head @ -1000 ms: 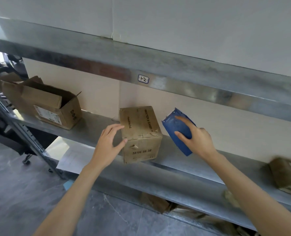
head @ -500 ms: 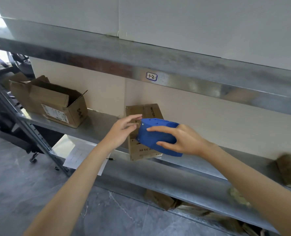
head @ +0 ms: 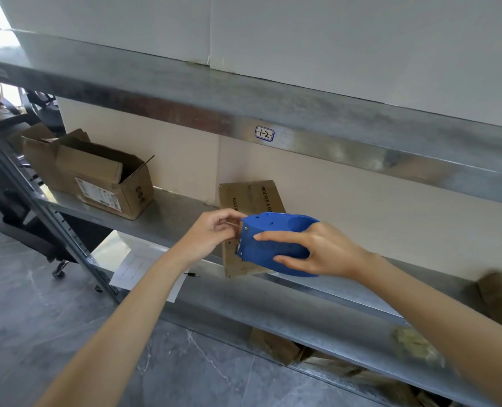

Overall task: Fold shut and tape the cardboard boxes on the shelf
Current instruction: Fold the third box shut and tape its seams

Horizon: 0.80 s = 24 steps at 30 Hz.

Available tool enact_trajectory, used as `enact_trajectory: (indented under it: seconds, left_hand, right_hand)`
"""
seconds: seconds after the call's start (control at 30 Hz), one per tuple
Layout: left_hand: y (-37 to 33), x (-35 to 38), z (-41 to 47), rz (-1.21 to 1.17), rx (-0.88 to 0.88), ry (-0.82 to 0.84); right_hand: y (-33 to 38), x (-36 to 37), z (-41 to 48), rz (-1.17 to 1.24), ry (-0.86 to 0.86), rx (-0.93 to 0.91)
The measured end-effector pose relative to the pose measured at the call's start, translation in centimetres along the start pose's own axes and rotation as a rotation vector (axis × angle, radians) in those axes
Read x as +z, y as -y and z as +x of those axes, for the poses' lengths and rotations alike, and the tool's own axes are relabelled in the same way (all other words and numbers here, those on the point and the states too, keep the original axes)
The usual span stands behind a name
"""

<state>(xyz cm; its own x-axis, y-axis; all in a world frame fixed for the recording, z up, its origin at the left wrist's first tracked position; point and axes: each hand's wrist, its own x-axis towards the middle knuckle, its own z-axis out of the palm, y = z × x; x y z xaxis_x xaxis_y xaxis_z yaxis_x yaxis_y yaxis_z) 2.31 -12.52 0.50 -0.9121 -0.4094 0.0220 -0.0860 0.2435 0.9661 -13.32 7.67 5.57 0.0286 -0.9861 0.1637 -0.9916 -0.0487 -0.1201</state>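
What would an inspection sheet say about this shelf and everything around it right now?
Surface: grey metal shelf.
Job's things: small closed box on the shelf; open box to its left, flaps up; blue tape dispenser.
Clutter: paper sheets and a pen below; cardboard pieces under the lowest shelf; blurred box at right.
Hands: right hand grips the dispenser before the small box; left hand pinches at its front edge.
Cables: nothing seen.
Surroundings: handwritten label on the upper beam; black chair at left; grey floor.

The metal shelf carried an open box at its left. A closed box stood mid-shelf, well apart.
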Motion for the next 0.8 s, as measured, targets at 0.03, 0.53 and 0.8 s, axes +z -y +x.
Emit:
enact_trajectory:
  seconds: [0.03,0.53,0.8]
  left_hand:
    - [0.0,0.1,0.1,0.017,0.011,-0.014]
    - [-0.1,1.2,-0.4,0.09,0.081,-0.094]
    - [0.8,1.7,-0.7,0.168,0.124,-0.257]
  right_hand:
    - [0.1,0.0,0.0,0.001,0.005,-0.002]
    - [0.4,0.2,-1.0,0.052,-0.038,-0.02]
    - [-0.3,0.1,-0.7,0.029,0.025,0.032]
